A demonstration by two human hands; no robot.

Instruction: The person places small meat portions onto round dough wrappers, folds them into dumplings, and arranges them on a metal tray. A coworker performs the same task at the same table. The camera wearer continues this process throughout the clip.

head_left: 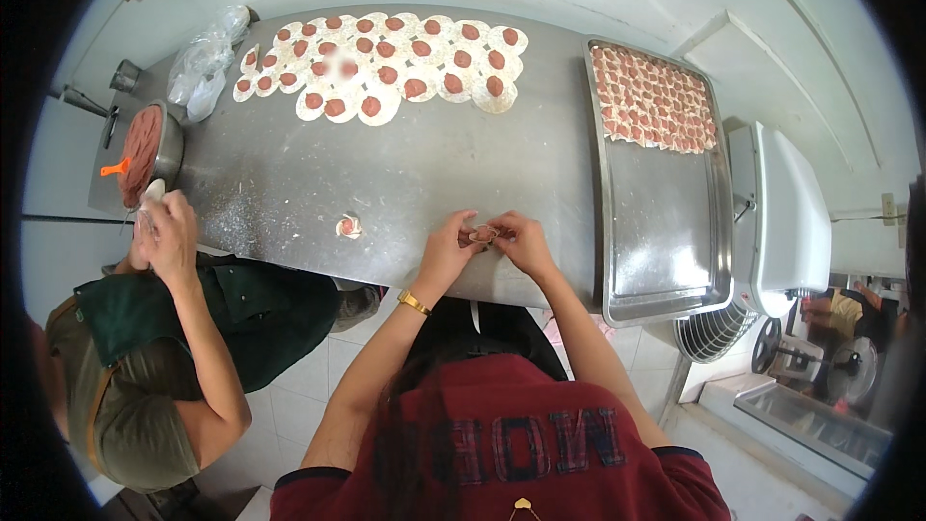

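Fingers of the left hand [449, 246] and right hand [524, 243] are pinching one pink-filled dumpling [483, 233] between them, left of the metal tray [666, 222], above the bench [405, 164]! Further left of the tray sits a lone folded dumpling [348, 227]. Up and left of it, round wrappers [497, 106] bear dabs of filling [415, 88]. Inside the tray's far end, packed dumplings [656, 101]! Far left of the tray, a co-worker's hand [172, 241] near the steel bowl [171, 150].

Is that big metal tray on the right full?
The tray is only partly full: small dumplings cover its far part, while the near part shows bare, shiny metal.
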